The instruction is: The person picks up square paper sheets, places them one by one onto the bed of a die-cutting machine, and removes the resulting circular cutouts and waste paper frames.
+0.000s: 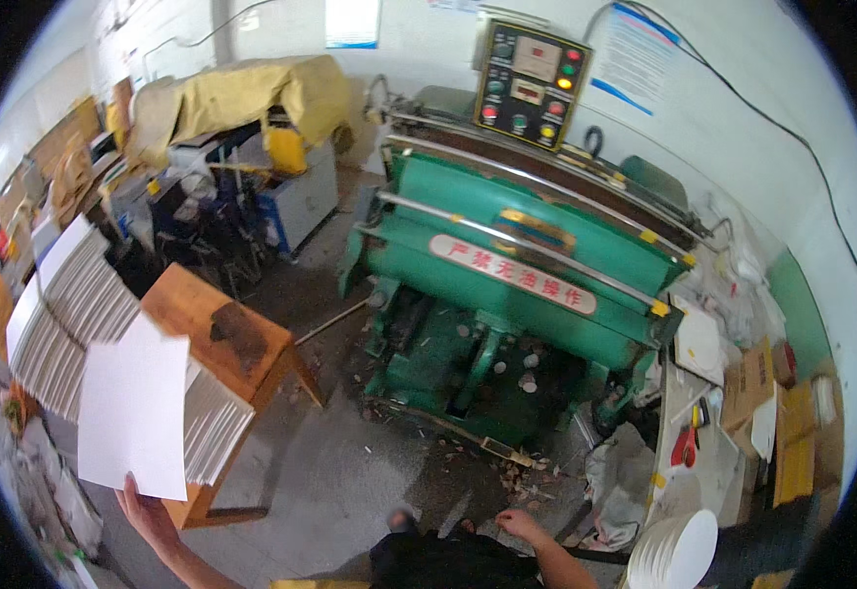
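My left hand [146, 510] grips the lower edge of a white card sheet [134, 412], its fingers at the edge. The sheet stands in front of tall stacks of similar white sheets [214, 417] on a wooden table [217, 304] at the left. My right hand [519, 524] hangs low in front of my body, fingers curled in, with nothing visible in it. Ahead of me stands a green press-like machine [546, 270] with metal bars across its front. A control panel [532, 83] with coloured buttons sits above it.
At the right, a side table [679, 402] holds red-handled scissors [685, 447] and cardboard boxes [797, 442]. White round discs [684, 555] are stacked at the lower right. Scraps [527, 476] litter the floor by the machine. A yellow cover [252, 98] drapes equipment at the back left.
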The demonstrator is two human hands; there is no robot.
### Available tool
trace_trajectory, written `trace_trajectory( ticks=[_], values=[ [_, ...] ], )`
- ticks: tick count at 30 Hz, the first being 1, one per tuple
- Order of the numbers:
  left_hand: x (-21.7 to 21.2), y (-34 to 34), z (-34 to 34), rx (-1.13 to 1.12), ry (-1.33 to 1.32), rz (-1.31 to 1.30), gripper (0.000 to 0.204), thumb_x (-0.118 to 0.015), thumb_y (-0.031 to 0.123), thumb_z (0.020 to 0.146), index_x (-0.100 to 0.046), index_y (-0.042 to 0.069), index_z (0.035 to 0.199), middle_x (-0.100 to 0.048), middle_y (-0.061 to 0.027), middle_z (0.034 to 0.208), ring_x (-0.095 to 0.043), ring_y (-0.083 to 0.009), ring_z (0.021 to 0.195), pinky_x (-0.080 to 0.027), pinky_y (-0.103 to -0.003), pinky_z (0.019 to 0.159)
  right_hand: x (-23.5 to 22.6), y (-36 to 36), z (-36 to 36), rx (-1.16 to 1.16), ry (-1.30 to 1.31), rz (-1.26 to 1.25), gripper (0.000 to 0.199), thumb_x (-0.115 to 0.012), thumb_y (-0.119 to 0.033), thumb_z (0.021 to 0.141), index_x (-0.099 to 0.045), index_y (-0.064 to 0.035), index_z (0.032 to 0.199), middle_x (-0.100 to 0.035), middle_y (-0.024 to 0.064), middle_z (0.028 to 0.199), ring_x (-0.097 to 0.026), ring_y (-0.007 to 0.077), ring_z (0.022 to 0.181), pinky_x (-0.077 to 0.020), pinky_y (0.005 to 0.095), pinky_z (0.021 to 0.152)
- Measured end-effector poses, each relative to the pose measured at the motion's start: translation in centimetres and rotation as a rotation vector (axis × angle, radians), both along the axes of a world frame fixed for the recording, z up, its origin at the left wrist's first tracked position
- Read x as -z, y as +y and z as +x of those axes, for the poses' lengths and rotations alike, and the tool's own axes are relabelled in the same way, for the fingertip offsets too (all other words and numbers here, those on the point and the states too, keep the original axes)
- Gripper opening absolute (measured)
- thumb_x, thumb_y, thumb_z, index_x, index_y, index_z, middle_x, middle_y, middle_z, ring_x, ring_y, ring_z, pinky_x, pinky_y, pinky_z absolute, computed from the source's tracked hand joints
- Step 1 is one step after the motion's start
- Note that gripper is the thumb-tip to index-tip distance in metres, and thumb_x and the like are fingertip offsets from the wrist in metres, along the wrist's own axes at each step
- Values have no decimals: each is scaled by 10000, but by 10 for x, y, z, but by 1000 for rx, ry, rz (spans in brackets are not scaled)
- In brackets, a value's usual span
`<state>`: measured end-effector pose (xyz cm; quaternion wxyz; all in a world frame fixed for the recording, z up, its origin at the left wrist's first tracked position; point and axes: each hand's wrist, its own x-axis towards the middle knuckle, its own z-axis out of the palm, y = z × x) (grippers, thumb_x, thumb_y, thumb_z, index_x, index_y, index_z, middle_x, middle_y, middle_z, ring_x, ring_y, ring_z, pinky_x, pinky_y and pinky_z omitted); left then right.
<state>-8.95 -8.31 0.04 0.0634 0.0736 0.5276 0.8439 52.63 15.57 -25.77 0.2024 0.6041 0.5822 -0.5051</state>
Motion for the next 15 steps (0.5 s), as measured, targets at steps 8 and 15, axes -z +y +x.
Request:
trace_trajectory(
  ticks=[8, 15],
  values=[
    [23, 219, 61, 942, -505, 812, 544, -564, 146, 890, -385, 24, 1389, -612, -50, 971, -498, -84, 639, -435, -203, 517, -118, 25, -21, 108, 412, 501, 391, -583, -372, 924, -619, -78, 1179, -662, 111, 1100, -631, 238, 1018, -496, 351, 867],
    [5, 278, 188, 1029, -231, -42, 679, -713, 144, 775, -390, -31, 1346, -543, -148, 1200, -559, -278, 1099, -500, -408, 919, -309, 126, 0, 672, 1226, 605, 302, -552, -135, 943, -562, 29, 1197, -639, 161, 1134, -632, 247, 1040, -520, 368, 902]
  ],
)
